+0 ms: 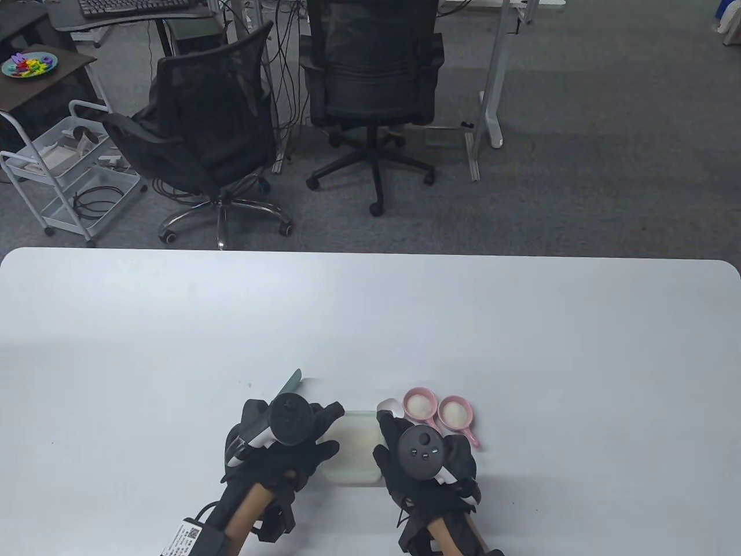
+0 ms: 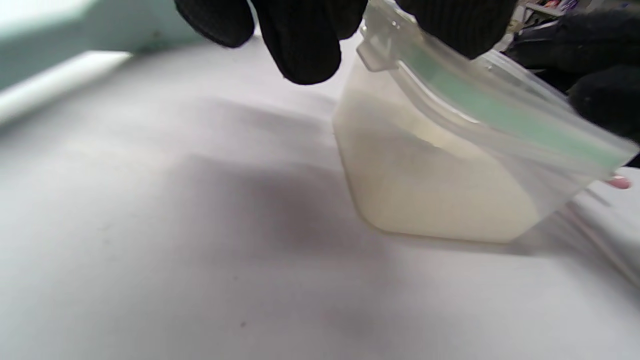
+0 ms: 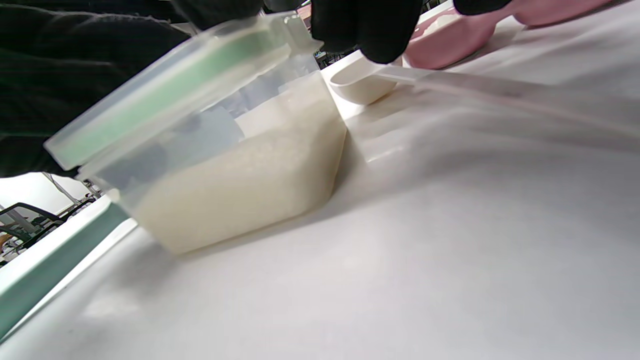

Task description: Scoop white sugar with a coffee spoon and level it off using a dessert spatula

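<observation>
Clear lidded tub of white sugar standing on the desk near its front edge, lid with green seal in place, flanked by both hands. Left hand with fingertips on the lid's edge and right hand with fingertips on the opposite edge; whether either grip is clenched on it cannot be told. White coffee spoon just right of the tub, two pink sugar-filled scoops beyond, teal dessert spatula behind the left hand.

Lidded clear sugar container upright on table; white spoon beside; mint spatula behind.
</observation>
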`<state>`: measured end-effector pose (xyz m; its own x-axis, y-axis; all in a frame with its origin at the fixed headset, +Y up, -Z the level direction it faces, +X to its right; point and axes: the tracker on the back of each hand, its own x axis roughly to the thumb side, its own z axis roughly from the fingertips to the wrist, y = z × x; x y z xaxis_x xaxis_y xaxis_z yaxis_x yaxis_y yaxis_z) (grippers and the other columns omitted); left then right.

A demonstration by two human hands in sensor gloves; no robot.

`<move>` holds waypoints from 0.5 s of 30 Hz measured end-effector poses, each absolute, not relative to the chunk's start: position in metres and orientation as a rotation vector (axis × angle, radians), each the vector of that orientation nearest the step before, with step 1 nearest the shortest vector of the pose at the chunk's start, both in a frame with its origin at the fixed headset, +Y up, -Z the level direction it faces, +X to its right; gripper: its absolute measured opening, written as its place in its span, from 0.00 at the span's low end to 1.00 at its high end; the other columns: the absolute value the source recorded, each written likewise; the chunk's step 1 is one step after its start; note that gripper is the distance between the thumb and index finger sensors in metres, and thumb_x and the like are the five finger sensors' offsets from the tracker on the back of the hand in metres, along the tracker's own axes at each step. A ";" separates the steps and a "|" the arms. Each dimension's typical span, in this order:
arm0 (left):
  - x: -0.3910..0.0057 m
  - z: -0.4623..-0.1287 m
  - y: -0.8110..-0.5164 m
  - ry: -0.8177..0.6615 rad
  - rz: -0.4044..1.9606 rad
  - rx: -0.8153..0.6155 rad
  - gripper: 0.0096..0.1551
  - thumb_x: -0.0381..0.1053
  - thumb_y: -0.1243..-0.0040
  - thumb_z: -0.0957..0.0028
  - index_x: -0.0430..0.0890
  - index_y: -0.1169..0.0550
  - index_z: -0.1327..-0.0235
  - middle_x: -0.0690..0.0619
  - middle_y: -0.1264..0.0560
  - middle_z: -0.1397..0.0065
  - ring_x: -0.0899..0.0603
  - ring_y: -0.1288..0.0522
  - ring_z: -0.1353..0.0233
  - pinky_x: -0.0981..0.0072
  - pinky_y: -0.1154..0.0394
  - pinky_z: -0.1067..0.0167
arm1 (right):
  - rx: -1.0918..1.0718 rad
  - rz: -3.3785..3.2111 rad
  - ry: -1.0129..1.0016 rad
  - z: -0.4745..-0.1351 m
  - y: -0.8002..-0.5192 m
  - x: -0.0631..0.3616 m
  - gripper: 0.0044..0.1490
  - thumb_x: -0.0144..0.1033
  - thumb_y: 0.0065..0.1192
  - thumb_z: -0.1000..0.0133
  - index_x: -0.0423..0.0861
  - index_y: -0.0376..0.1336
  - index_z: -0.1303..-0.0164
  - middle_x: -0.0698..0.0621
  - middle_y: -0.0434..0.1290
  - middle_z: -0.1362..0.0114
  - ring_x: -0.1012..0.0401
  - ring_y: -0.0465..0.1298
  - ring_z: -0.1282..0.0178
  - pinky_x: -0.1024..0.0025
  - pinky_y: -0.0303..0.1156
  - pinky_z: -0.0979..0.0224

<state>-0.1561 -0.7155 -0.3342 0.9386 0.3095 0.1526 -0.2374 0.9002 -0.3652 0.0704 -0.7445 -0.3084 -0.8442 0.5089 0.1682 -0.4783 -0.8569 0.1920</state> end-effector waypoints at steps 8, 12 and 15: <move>-0.142 -0.324 -0.708 -0.150 0.100 -0.279 0.38 0.64 0.42 0.38 0.69 0.41 0.14 0.57 0.26 0.24 0.47 0.19 0.28 0.35 0.32 0.23 | 0.296 2.741 0.094 -0.302 -0.739 0.062 0.42 0.42 0.55 0.32 0.41 0.46 0.12 0.40 0.60 0.16 0.43 0.65 0.22 0.28 0.50 0.19; -0.147 -0.326 -0.710 -0.162 0.166 -0.278 0.38 0.64 0.41 0.38 0.67 0.40 0.14 0.57 0.24 0.25 0.47 0.17 0.29 0.36 0.32 0.23 | 0.298 2.734 0.097 -0.302 -0.738 0.061 0.41 0.42 0.55 0.32 0.41 0.46 0.12 0.40 0.61 0.16 0.43 0.66 0.22 0.27 0.50 0.19; -0.147 -0.326 -0.710 -0.162 0.169 -0.269 0.38 0.63 0.40 0.39 0.66 0.39 0.15 0.56 0.22 0.26 0.48 0.16 0.30 0.36 0.31 0.23 | 0.298 2.733 0.097 -0.302 -0.738 0.061 0.41 0.41 0.55 0.32 0.40 0.47 0.13 0.40 0.61 0.16 0.43 0.67 0.22 0.27 0.50 0.19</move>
